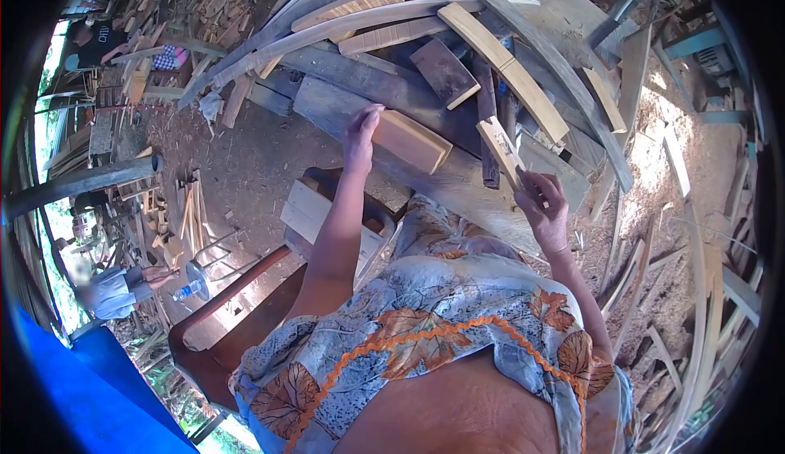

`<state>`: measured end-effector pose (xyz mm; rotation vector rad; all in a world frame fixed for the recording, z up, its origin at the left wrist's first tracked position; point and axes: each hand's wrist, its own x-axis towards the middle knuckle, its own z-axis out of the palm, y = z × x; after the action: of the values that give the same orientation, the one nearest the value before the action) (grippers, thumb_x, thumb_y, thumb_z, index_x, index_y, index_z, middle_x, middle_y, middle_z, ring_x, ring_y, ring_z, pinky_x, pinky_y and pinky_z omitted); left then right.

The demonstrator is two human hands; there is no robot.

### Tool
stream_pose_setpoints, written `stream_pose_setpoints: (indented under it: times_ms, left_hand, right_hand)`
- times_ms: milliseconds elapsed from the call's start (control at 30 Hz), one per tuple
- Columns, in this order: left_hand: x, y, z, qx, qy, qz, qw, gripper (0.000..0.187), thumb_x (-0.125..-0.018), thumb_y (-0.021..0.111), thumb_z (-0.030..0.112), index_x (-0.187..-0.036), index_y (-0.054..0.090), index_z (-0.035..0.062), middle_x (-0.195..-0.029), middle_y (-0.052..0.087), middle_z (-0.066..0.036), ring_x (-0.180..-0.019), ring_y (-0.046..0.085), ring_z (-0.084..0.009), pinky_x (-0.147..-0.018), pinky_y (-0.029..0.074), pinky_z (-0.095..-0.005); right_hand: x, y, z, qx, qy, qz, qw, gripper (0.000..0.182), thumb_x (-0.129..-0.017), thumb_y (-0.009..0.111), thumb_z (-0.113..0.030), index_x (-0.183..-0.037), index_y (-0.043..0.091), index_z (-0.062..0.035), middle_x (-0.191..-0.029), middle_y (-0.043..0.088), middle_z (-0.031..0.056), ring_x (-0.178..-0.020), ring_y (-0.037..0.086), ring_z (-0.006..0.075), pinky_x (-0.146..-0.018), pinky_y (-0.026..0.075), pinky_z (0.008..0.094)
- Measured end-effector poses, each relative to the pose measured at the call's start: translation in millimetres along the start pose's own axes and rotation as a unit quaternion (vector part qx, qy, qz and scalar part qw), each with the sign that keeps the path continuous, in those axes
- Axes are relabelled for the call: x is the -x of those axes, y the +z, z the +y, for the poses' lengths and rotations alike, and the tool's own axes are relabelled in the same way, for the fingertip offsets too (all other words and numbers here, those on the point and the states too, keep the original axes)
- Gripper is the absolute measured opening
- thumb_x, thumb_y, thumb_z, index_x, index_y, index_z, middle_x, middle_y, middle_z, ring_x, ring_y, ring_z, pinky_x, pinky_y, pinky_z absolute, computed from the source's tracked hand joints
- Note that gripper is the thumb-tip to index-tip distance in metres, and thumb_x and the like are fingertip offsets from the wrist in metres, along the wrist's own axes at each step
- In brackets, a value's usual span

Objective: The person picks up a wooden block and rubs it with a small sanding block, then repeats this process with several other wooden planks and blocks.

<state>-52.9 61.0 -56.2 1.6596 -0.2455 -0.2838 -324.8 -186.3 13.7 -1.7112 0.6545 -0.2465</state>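
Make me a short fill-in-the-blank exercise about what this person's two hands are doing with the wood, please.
1. The left hand rests on a short wooden ____ lying on the pile of planks.
2. The right hand grips a thin wooden ____.
3. A plastic ____ lies on the ground left of the chair.

Missing words: block; stick; bottle

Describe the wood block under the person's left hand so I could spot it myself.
Start at the big grey plank lying across the woodpile in front of the person. The block lies on it, touched by the left hand. Unlike the long curved strips and dark scraps around it, it is short, thick, rectangular and pale orange-brown.
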Motion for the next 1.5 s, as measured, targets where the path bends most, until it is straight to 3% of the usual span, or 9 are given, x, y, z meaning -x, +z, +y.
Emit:
stream_pose_setpoints:
  times_ms: [300,367,500,733,1033,1233,1367,1433,1500]
  left_hand:
    - [81,22,10,0.032,-0.146,0.232,0.961,0.049,-0.100,0.049,0.044,-0.130,0.046,0.0047,-0.119,0.054,-0.012,-0.108,0.054,-0.0215,-0.088,0.047,-0.0349]
    - [95,18,-11,0.202,-0.222,0.231,0.926,0.047,-0.101,0.046,0.043,-0.131,0.046,0.0073,-0.120,0.054,-0.012,-0.112,0.054,-0.0231,-0.090,0.049,-0.0373]
    - [85,25,-37,0.260,-0.272,0.273,0.886,0.046,-0.103,0.039,0.040,-0.140,0.033,0.0123,-0.135,0.045,-0.014,-0.119,0.053,-0.0265,-0.095,0.048,-0.0438]
    - [56,43,-36,0.274,-0.281,0.256,0.883,0.049,-0.104,0.037,0.038,-0.144,0.022,0.0137,-0.140,0.039,-0.016,-0.122,0.052,-0.0298,-0.098,0.049,-0.0480]
    - [50,31,-19,0.423,-0.341,0.078,0.836,0.070,-0.100,0.031,0.061,-0.149,0.016,0.0135,-0.147,0.036,-0.013,-0.127,0.049,-0.0295,-0.101,0.046,-0.0495]
    - [68,24,-30,0.270,-0.420,0.070,0.864,0.097,-0.089,0.037,0.075,-0.154,0.009,0.0094,-0.156,0.022,-0.015,-0.141,0.031,-0.0320,-0.112,0.030,-0.0502]
    - [76,30,-60,-0.050,-0.312,0.139,0.938,0.096,-0.090,0.044,0.070,-0.156,0.002,0.0137,-0.158,0.013,-0.020,-0.144,0.023,-0.0399,-0.113,0.018,-0.0601]
    - [77,31,-15,-0.287,-0.067,0.237,0.926,0.089,-0.091,0.052,0.060,-0.156,0.013,0.0125,-0.157,0.017,-0.022,-0.145,0.020,-0.0394,-0.113,0.014,-0.0616]
    - [64,35,16,-0.377,0.035,0.147,0.914,0.079,-0.092,0.052,0.056,-0.152,0.024,0.0116,-0.152,0.028,-0.020,-0.143,0.024,-0.0369,-0.113,0.015,-0.0599]
  right_hand:
    - [-13,21,1,0.000,-0.013,-0.058,0.998,0.041,-0.078,0.075,-0.007,-0.118,0.066,-0.0009,-0.108,0.056,0.0102,-0.094,0.062,0.0175,-0.082,0.052,0.0284]
    - [-16,25,2,0.009,-0.032,-0.071,0.997,0.041,-0.078,0.076,-0.007,-0.117,0.066,-0.0004,-0.108,0.057,0.0106,-0.095,0.063,0.0176,-0.082,0.052,0.0289]
    - [-18,36,4,-0.012,-0.047,-0.078,0.996,0.041,-0.077,0.077,-0.008,-0.116,0.065,0.0007,-0.108,0.057,0.0118,-0.096,0.063,0.0191,-0.082,0.053,0.0303]
    - [-30,50,-1,0.056,-0.091,-0.080,0.991,0.041,-0.076,0.077,-0.011,-0.114,0.066,-0.0004,-0.104,0.059,0.0135,-0.094,0.063,0.0245,-0.081,0.053,0.0341]
    - [-75,127,-7,0.238,-0.341,-0.074,0.906,0.044,-0.071,0.077,-0.014,-0.113,0.066,-0.0068,-0.100,0.057,0.0137,-0.092,0.055,0.0325,-0.079,0.048,0.0419]
    - [-78,153,4,0.335,-0.320,-0.115,0.879,0.055,-0.072,0.073,-0.018,-0.125,0.059,-0.0124,-0.107,0.052,0.0112,-0.100,0.050,0.0320,-0.085,0.042,0.0438]
    - [-75,158,5,0.378,-0.309,-0.120,0.865,0.059,-0.074,0.070,-0.019,-0.131,0.055,-0.0133,-0.112,0.050,0.0125,-0.103,0.049,0.0325,-0.088,0.040,0.0449]
    - [-75,159,7,0.389,-0.319,-0.103,0.858,0.057,-0.075,0.069,-0.019,-0.130,0.057,-0.0124,-0.111,0.050,0.0131,-0.103,0.049,0.0331,-0.087,0.040,0.0450]
    - [-79,161,15,0.394,-0.325,-0.100,0.854,0.053,-0.076,0.069,-0.019,-0.128,0.058,-0.0115,-0.111,0.050,0.0135,-0.103,0.048,0.0335,-0.087,0.039,0.0451]
